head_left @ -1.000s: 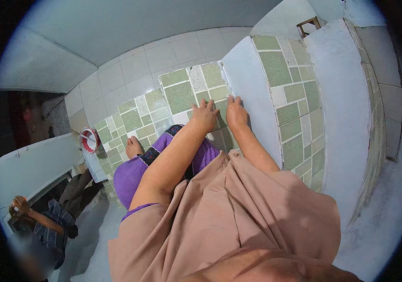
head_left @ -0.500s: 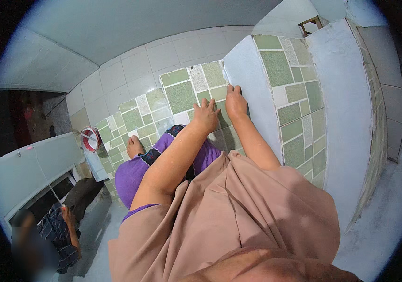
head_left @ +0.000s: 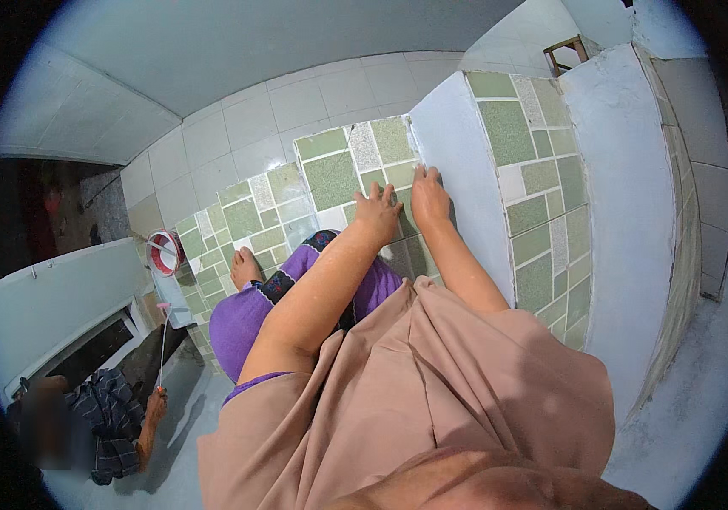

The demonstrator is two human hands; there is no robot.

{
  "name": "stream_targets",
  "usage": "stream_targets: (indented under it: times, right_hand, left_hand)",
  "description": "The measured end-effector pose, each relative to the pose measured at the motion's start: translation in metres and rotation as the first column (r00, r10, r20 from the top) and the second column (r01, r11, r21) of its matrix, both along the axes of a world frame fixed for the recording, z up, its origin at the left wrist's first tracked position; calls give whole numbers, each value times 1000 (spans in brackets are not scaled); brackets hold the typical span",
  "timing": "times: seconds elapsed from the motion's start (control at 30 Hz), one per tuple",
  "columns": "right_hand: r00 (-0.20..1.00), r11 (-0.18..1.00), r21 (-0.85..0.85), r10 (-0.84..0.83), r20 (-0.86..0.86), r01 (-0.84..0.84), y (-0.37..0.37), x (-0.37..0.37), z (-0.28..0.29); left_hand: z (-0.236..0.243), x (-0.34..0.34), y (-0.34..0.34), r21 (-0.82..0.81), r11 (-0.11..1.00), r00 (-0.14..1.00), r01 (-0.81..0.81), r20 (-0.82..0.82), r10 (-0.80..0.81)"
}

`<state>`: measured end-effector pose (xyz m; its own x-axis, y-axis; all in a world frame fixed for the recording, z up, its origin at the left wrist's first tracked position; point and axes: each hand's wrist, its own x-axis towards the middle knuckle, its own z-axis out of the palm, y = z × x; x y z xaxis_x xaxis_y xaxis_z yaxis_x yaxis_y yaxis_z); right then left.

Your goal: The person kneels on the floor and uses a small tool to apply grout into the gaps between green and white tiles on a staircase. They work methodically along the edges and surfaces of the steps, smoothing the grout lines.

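Observation:
My left hand has its fingers spread on the green and white mosaic tiles of a step, holding nothing. Just right of it, my right hand is closed, fingertips pressed at the step's inner edge against the pale blue riser; whether anything small is in them is hidden. My bare foot rests on the tiled surface to the left, beside my purple skirt with its dark patterned border.
Another tiled step rises at right, a wooden frame behind it. A red-rimmed bucket stands at the left end of the tiles. At lower left a co-worker holds a long-handled roller with a pink head. A white tiled strip runs beyond.
My right hand slid slightly away along the step's edge, then slightly back; my left hand stays spread. The co-worker's roller has swung down and rightward from the upper part of the wall.

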<state>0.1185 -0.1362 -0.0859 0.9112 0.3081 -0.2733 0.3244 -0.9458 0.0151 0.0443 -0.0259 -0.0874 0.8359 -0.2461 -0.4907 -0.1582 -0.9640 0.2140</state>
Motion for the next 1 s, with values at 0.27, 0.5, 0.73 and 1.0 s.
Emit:
stream_targets:
  times: [0.27, 0.5, 0.73, 1.0]
  right_hand:
    - [991, 996, 73, 38, 127, -48, 4, 3, 1]
    - [992, 990, 136, 14, 126, -32, 6, 17, -8]
    - [990, 983, 179, 23, 138, -48, 9, 23, -13]
    - [985, 995, 67, 58, 163, -70, 15, 27, -11]
  left_hand:
    - [2, -2, 2, 20, 1000, 999, 19, 41, -20]
    - [5, -3, 0, -2, 1000, 1000, 2, 9, -2]
    - [5, 1, -1, 8, 1000, 999, -8, -34, 8]
    - [4, 1, 0, 17, 1000, 1000, 7, -19, -6]
